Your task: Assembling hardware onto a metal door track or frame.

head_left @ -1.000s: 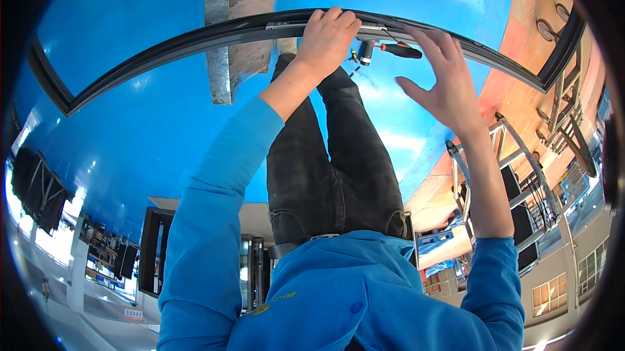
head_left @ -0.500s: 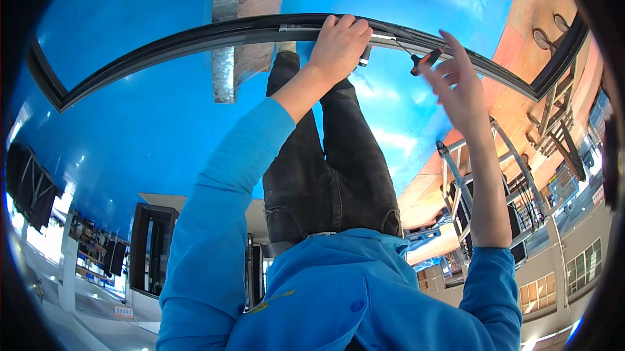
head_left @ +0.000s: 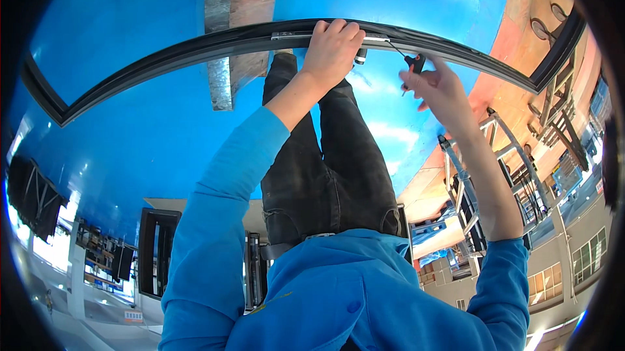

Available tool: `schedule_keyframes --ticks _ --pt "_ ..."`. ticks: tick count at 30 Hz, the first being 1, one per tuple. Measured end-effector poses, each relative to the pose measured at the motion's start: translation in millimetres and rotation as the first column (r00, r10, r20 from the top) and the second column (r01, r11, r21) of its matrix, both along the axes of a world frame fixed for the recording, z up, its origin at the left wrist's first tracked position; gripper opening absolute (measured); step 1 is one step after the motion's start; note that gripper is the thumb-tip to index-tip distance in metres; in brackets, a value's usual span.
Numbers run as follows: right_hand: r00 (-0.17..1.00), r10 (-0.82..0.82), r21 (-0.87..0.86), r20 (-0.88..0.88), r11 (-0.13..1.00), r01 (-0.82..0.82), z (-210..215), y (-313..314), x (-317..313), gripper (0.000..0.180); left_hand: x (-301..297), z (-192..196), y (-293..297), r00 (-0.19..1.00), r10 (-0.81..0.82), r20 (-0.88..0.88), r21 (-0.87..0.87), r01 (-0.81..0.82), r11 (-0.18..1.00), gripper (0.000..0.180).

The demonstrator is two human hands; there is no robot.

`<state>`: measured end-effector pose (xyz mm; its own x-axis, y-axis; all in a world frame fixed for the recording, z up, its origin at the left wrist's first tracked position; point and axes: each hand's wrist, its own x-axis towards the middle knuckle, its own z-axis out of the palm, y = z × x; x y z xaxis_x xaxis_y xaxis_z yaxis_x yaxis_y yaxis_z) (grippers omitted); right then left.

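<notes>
Holding the long black frame bar near the top middle of the frame, your left hand has its grip wrapped tight over the shiny metal fitting there. Your right hand was open a moment ago; now its fingers are pinched shut on a small black-handled tool, likely a hex key, and its thin steel tip has come up to the bar. So the tightening part looks ready to start. The bar is smooth and dark, and it looks bent. Behind it the blue surface is flat and glossy.
</notes>
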<state>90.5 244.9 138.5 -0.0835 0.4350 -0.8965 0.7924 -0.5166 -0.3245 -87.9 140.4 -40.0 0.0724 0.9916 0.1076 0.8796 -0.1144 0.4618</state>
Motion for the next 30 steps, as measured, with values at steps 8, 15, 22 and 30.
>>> schedule_keyframes --ticks 8,15,22,30 --pt "0.351 0.844 0.694 0.406 -0.035 -0.72 -11.1 21.9 4.9 0.034 0.1 0.3 2.6 1.0 0.015 0.028 0.011 -0.015 1.0 0.015" --pt "0.927 0.304 -0.015 0.22 0.951 -0.308 2.7 11.8 -13.6 0.038 -1.8 1.0 -1.4 1.0 0.002 -0.028 -0.093 -0.004 0.996 0.037" --pt "0.465 0.75 0.708 0.471 -0.007 -0.706 -13.4 29.0 -1.2 0.034 -0.2 3.1 -0.5 1.0 -0.005 -0.027 -0.102 0.002 0.995 0.04" --pt "0.656 0.674 0.125 0.338 0.659 -0.742 3.7 10.8 -2.9 0.035 -3.0 2.6 -1.5 1.0 -0.013 -0.023 -0.134 0.01 0.991 0.042"
